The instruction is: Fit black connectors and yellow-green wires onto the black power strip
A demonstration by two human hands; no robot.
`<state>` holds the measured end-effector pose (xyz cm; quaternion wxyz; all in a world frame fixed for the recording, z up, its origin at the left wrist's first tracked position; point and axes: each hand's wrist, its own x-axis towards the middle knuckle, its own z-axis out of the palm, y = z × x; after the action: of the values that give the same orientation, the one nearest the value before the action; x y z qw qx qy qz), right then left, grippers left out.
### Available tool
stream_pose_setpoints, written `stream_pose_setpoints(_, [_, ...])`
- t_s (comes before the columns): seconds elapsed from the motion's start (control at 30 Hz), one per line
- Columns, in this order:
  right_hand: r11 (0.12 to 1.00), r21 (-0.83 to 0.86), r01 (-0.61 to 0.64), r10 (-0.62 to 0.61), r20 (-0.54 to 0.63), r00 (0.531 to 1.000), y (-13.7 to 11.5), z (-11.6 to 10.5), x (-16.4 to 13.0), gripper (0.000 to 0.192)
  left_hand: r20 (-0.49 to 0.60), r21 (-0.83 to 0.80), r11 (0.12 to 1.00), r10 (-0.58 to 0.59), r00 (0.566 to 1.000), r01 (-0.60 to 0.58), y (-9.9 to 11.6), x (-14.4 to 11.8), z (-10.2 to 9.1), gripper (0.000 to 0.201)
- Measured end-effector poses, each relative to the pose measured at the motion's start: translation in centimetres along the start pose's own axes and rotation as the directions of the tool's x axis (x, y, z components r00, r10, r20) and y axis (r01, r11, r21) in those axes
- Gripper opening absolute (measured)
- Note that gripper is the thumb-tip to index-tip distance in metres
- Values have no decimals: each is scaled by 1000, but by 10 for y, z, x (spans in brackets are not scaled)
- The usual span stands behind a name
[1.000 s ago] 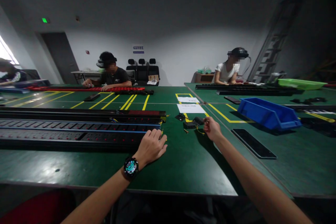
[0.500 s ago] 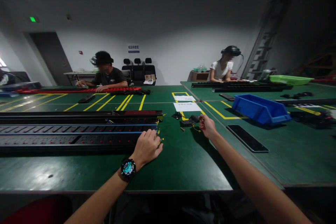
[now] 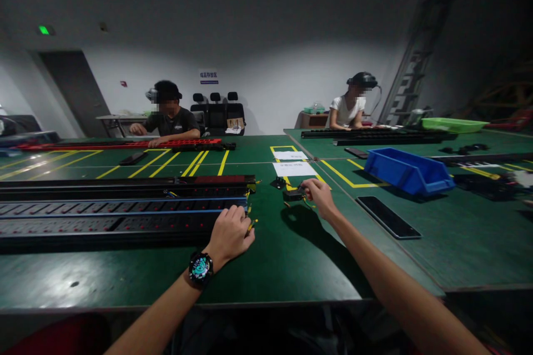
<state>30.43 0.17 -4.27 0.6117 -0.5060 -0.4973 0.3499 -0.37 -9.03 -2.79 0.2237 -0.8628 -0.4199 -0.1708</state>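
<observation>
The left hand (image 3: 229, 233), curled on the long power strip (image 3: 125, 213), steadies it while the right hand (image 3: 317, 195) pinches a small black part (image 3: 293, 195) that could slip from so light a hold.

Green table (image 3: 291, 255) bears black power strips (image 3: 104, 213), blue bin (image 3: 406, 172).

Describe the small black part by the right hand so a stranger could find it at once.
On the green table, look just past the right end of the long black power strips, below the white paper sheets. The small black part lies at the right hand fingertips. Unlike the long strips and the flat black panel, it is short and blocky.
</observation>
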Motion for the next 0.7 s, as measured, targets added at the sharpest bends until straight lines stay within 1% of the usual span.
stream_pose_setpoints(0.03, [997,-54,56,-51,93,994,-4,7,-7,28,0,-2,1000,3,1000,-3,0,0,0,19])
stream_pose_setpoints(0.07, [986,-110,128,-104,207,973,-7,15,-15,29,2,-3,1000,8,1000,-8,0,0,1,19])
stream_pose_setpoints(0.1, [965,-159,207,-145,334,932,-10,24,-23,28,3,-4,1000,15,1000,-15,0,0,2,19])
stream_pose_setpoints(0.13, [936,-194,294,-186,438,880,-12,33,-32,26,3,-3,1000,21,1000,-21,0,0,2,18])
stream_pose_setpoints(0.17, [899,-216,380,-225,516,827,-13,42,-41,23,3,-2,1000,25,1000,-25,0,0,3,17])
stream_pose_setpoints(0.23, [839,-223,497,-262,634,728,-12,59,-56,15,-1,-1,1000,29,1000,-29,-1,0,4,16])
stream_pose_setpoints(0.3, [811,-221,542,-268,683,679,-8,71,-64,11,-5,-5,1000,29,1000,-29,-1,0,5,15])
stream_pose_setpoints(0.33, [805,-220,551,-270,691,670,-6,76,-66,10,-6,-8,1000,29,1000,-29,-1,0,5,14])
stream_pose_setpoints(0.43, [797,-231,559,-274,685,675,-2,84,-66,6,-6,-19,999,31,999,-32,-1,0,6,13])
stream_pose_setpoints(0.7, [792,-221,569,-303,668,680,3,88,-66,9,-2,-5,999,46,999,-46,-2,0,8,15])
